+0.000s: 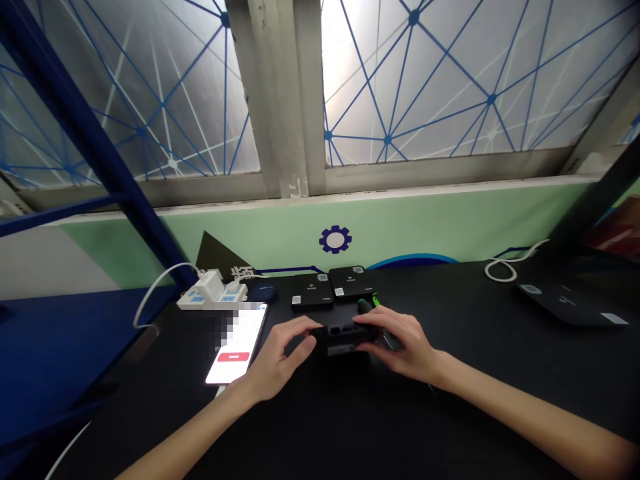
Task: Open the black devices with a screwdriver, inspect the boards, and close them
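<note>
Holding a black device (345, 331) level between two bare hands, near the middle of the black table (320, 427). Pinching its left end between the thumb and fingertips of the left hand (280, 357), and clasping its right end between the thumb and fingers of the right hand (403, 339). Being unable to tell about contact between its underside and the table. Having a green-tipped dark handle (364, 306) just beyond the right fingers, beside a bright green piece (376, 301) too small to identify. Facing a flat black box (313, 293) and a second black box (351, 283), lying side by side beyond the device, both bearing pale labels. Reaching past a phone (243, 340), lying face up just beside the left hand, its lit screen showing a red button. Looking over a white power strip (191, 300) behind the phone, carrying a white charger (210, 287), with a white cable (173, 267) arching leftward. Extending the right forearm well apart from a larger black box (570, 305) on the right, near a looped white cord (501, 281).
</note>
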`<state>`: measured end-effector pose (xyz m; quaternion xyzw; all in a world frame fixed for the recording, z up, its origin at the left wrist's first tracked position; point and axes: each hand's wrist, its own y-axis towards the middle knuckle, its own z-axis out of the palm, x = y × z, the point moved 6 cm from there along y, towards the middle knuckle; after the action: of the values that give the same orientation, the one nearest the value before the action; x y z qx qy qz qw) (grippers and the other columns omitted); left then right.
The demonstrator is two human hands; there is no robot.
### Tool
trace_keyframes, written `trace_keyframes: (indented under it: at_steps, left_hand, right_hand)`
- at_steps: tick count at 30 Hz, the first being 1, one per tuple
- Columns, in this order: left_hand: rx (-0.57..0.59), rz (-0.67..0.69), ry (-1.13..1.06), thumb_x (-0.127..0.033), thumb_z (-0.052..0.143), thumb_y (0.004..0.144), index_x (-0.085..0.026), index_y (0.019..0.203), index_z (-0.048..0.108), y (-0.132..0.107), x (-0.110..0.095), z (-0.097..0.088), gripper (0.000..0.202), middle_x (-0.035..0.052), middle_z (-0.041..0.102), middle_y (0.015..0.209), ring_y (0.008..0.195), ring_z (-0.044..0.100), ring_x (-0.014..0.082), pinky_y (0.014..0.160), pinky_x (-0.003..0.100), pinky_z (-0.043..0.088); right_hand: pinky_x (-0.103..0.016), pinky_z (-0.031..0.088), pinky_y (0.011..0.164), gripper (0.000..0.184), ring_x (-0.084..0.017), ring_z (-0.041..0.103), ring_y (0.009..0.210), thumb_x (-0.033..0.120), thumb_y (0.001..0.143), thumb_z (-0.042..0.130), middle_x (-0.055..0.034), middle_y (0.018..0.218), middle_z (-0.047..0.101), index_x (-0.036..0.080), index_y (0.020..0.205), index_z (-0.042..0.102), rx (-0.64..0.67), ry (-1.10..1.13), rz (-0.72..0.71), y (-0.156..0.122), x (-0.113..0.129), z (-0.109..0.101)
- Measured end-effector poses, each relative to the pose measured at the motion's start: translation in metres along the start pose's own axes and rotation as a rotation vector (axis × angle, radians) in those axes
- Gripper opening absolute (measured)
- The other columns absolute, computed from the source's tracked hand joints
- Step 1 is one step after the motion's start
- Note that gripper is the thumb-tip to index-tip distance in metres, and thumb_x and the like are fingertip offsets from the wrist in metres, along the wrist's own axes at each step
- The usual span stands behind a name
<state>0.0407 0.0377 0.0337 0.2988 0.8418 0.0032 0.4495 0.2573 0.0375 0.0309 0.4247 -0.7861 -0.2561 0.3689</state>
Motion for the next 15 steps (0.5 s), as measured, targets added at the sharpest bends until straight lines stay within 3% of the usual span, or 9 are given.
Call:
trace_keyframes:
  at_steps: [6,12,15]
  left_hand:
    - [0.171,-0.029,-0.036,-0.057,0.054,0.097,-0.028,0.131,0.063,0.002,0.008,0.007,0.045,0.0047,0.066,0.130,0.118,0.061,0.0297,0.102,0.040,0.048]
    - [0.218,-0.082,0.206,-0.059,0.084,0.069,-0.034,0.140,0.056,-0.004,0.028,0.007,0.080,0.0058,0.050,0.150,0.137,0.045,0.0384,0.111,0.054,0.041]
    - [0.231,-0.078,0.272,-0.060,0.086,0.064,-0.035,0.141,0.056,-0.004,0.030,0.009,0.086,0.0070,0.046,0.153,0.141,0.039,0.0416,0.112,0.059,0.038]
  right_hand:
    - [-0.027,0.055,0.070,0.025,-0.019,0.070,0.080,0.028,0.094,0.066,-0.0078,0.096,0.072,0.023,0.118,0.061,0.084,-0.072,-0.077,-0.003,0.001,0.004]
    - [-0.028,0.055,0.071,0.030,-0.020,0.070,0.085,0.039,0.088,0.067,-0.0097,0.100,0.070,0.022,0.112,0.065,0.306,0.040,-0.106,0.000,0.002,0.005]
    - [-0.028,0.054,0.071,0.025,-0.020,0.069,0.082,0.036,0.090,0.059,-0.0093,0.099,0.071,0.021,0.109,0.065,0.310,0.069,-0.087,0.001,0.001,0.002]
